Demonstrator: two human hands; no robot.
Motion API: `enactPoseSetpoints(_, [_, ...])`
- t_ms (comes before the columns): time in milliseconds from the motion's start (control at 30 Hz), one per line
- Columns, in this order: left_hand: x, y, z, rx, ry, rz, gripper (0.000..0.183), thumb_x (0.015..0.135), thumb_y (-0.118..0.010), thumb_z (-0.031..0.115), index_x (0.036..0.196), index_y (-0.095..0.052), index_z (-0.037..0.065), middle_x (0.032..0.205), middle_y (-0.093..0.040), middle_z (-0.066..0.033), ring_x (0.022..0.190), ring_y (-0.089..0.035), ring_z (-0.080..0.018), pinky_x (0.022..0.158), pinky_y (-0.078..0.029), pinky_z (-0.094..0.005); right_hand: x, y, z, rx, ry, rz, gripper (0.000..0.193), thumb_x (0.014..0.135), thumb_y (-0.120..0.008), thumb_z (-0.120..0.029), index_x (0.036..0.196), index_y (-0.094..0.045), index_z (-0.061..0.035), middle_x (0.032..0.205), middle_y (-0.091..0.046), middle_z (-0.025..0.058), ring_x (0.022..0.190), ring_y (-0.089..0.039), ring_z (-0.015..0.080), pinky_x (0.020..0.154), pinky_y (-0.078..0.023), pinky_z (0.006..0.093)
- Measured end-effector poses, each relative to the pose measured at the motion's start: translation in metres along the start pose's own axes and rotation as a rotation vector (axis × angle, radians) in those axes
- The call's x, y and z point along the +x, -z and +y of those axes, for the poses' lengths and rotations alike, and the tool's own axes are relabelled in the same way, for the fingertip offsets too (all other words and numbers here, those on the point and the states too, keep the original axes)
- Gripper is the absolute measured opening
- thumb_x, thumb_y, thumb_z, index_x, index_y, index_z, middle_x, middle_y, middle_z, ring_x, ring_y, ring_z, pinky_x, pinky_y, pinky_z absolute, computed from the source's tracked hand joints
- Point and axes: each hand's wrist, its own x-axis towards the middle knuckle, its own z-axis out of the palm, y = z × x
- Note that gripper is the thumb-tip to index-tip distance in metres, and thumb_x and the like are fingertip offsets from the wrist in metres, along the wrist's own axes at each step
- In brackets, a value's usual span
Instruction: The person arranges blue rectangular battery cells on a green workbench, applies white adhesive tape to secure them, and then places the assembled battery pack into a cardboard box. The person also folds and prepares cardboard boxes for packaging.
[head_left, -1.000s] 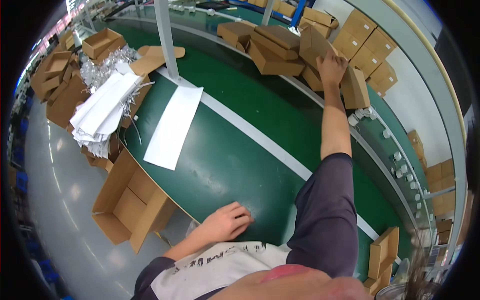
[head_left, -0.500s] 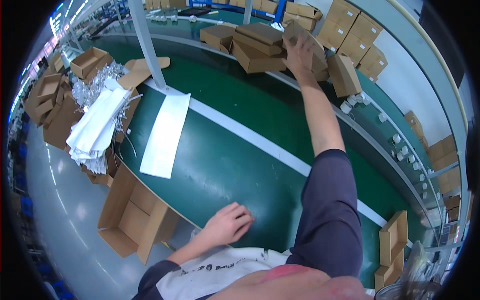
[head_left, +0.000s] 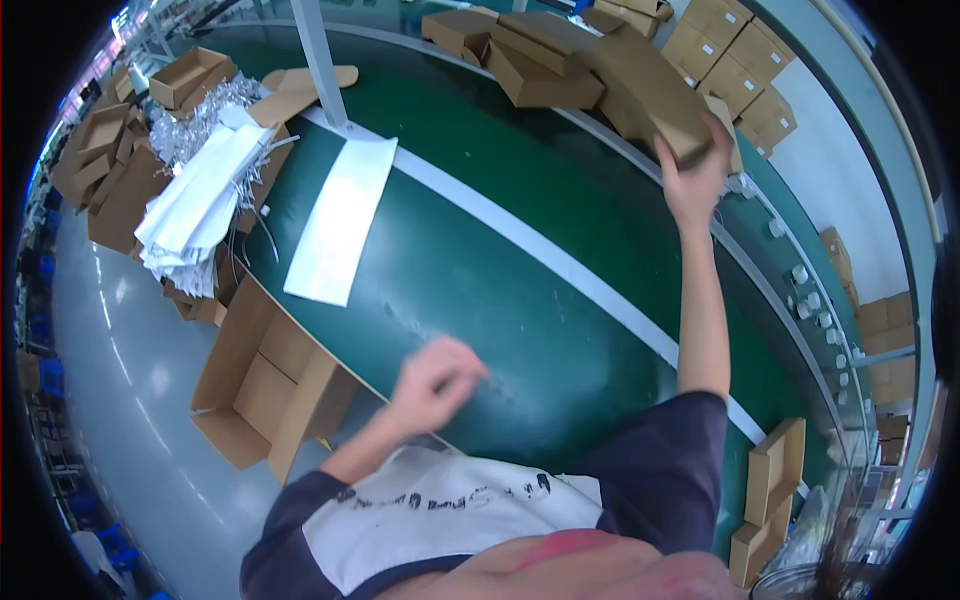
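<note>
Right hand shifted, gripping carton | boxes: white labels | shirt: lettering

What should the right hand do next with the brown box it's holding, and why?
Maybe draw the brown box gently toward the person. The right hand has its thumb and fingers around the box's near end, and the left hand, though blurred, looks free over the green tabletop to help steady it.

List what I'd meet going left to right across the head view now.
Stack of white sheets, single white sheet, left hand, right hand holding a brown carton, open brown cardboard at lower right.
</note>
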Motion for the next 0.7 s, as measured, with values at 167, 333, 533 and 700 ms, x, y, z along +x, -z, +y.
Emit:
enactPoseSetpoints(167, [0.074, 0.041, -0.016, -0.132, 0.008, 0.321, 0.044, 0.098, -0.068, 0.005, 0.14, -0.057, 0.002, 0.141, -0.059, -0.0102, 0.129, -0.059, -0.0227, 0.106, -0.048, -0.0372, -0.105, 0.145, -0.116, 0.644, -0.267, 0.052, 0.086, 0.092, -0.081, -0.032, 0.157, -0.031, -0.0042, 0.152, -0.045, 0.0207, 0.145, -0.045, 0.0361, 0.121, -0.037, 0.049])
enactPoseSetpoints(333, [0.088, 0.022, 0.037, -0.279, 0.054, -0.116, 0.04, 0.102, -0.069, 0.014, 0.138, -0.06, -0.002, 0.127, -0.069, -0.0089, 0.113, -0.064, -0.0166, 0.099, -0.051, -0.0322, -0.17, 0.168, -0.166, 1.116, -0.559, -0.056, 0.078, 0.105, -0.06, -0.045, 0.165, -0.025, -0.0095, 0.166, -0.035, 0.0193, 0.154, -0.037, 0.0369, 0.127, -0.03, 0.0493])
enactPoseSetpoints(533, [0.056, 0.038, 0.104, -0.01, -0.075, -0.176, 0.032, 0.103, -0.058, 0.003, 0.133, -0.062, -0.008, 0.125, -0.073, -0.0152, 0.107, -0.068, -0.0198, 0.095, -0.052, -0.0325, -0.179, 0.199, -0.157, 1.322, -0.873, -0.022, 0.078, 0.112, -0.039, -0.056, 0.168, -0.021, -0.0063, 0.166, -0.038, 0.0217, 0.15, -0.043, 0.0413, 0.123, -0.036, 0.0514])
enactPoseSetpoints(700, [0.017, 0.087, 0.151, 0.104, -0.077, 0.223, 0.049, 0.101, -0.056, -0.004, 0.149, -0.048, -0.013, 0.158, -0.051, -0.0232, 0.145, -0.05, -0.028, 0.122, -0.034, -0.039, -0.121, 0.233, -0.176, 0.861, -0.542, -0.116, 0.078, 0.11, -0.021, -0.061, 0.156, -0.045, -0.0025, 0.151, -0.056, 0.0249, 0.14, -0.054, 0.0398, 0.118, -0.04, 0.0524])
